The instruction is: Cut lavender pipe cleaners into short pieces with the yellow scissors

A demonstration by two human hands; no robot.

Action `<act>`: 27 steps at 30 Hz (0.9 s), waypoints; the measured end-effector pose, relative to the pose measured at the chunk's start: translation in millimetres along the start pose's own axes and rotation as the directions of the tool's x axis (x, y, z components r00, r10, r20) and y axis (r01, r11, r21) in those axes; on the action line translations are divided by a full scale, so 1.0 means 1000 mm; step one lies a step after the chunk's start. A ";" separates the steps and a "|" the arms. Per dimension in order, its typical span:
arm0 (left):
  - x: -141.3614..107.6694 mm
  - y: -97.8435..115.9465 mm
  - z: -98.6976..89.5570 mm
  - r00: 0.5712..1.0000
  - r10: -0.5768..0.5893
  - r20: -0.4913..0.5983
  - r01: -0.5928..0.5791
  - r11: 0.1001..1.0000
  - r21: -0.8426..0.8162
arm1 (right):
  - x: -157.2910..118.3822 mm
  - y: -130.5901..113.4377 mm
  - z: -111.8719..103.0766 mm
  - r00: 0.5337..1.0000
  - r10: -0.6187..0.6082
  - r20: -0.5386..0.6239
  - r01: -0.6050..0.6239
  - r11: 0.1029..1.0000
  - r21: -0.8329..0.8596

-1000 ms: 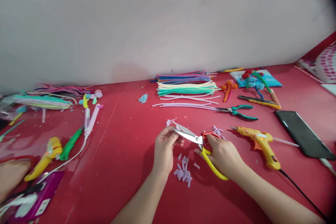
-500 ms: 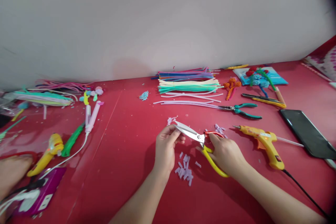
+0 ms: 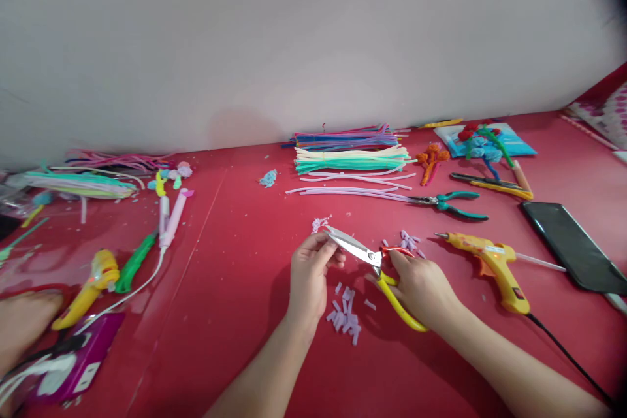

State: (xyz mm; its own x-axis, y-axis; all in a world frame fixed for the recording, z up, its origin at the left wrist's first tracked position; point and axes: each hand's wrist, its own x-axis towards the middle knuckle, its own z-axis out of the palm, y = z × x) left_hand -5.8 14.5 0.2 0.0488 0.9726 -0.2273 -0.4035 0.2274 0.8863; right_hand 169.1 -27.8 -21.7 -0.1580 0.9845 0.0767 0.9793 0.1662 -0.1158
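Observation:
My right hand point(image 3: 416, 281) grips the scissors point(image 3: 360, 249), which have one red and one yellow handle and blades pointing up and to the left. The blade tips meet the fingers of my left hand point(image 3: 311, 268), whose thumb and fingers are pinched together on something too small to make out. Just beyond the fingertips lie tiny lilac trimmings point(image 3: 319, 225). Several short lilac pieces point(image 3: 347, 317) are scattered between my forearms. A smaller group of lilac pieces point(image 3: 410, 240) sits behind my right hand.
Bundled pipe cleaners point(image 3: 350, 160) lie by the wall, near green-handled pliers point(image 3: 445, 202). To the right are a yellow glue gun point(image 3: 490, 258) and a phone point(image 3: 571, 245). At left are another glue gun point(image 3: 95, 281), a purple power strip point(image 3: 91, 359) and a person's arm point(image 3: 29, 320).
The red handle has moved slightly closer to the yellow one, uncovering more of the lilac pieces behind my right hand. My left hand has stayed in place.

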 end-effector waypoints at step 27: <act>-0.002 -0.004 0.002 0.998 0.051 -0.034 -0.050 0.998 0.028 | -0.002 -0.005 -0.002 1.000 0.012 0.013 -0.012 0.999 0.031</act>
State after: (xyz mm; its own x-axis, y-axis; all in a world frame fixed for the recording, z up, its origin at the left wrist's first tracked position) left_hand -2.3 11.4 -1.9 -0.0027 0.9808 -0.1952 -0.3794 0.1796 0.9076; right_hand 164.6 -30.6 -19.5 -0.1481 0.9870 0.0628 0.9767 0.1559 -0.1474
